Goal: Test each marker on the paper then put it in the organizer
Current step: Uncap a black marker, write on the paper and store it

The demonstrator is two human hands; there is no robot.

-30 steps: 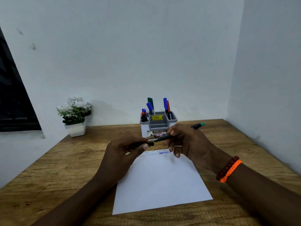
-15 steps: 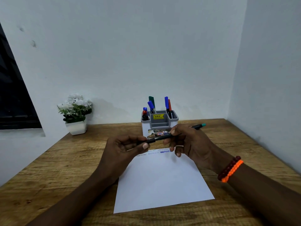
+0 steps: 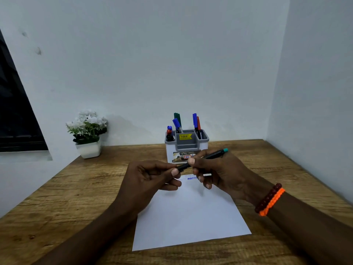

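Observation:
A thin black marker [image 3: 210, 155] with a teal end is held slantwise above the white paper [image 3: 191, 217]. My right hand [image 3: 219, 173] grips its barrel between thumb and fingers. My left hand [image 3: 150, 180] pinches the marker's lower left end, its cap. Scribbles, one of them blue, mark the paper's far edge. Behind the hands stands the grey and white organizer [image 3: 186, 144] with several blue, red and green markers upright in it.
A white pot of white flowers [image 3: 87, 132] stands at the back left of the wooden table [image 3: 66, 203]. White walls close the table at the back and right. A dark window is at the far left.
Both hands with the marker have risen slightly, and the marker tilts a bit steeper. Both holds on the marker stay the same.

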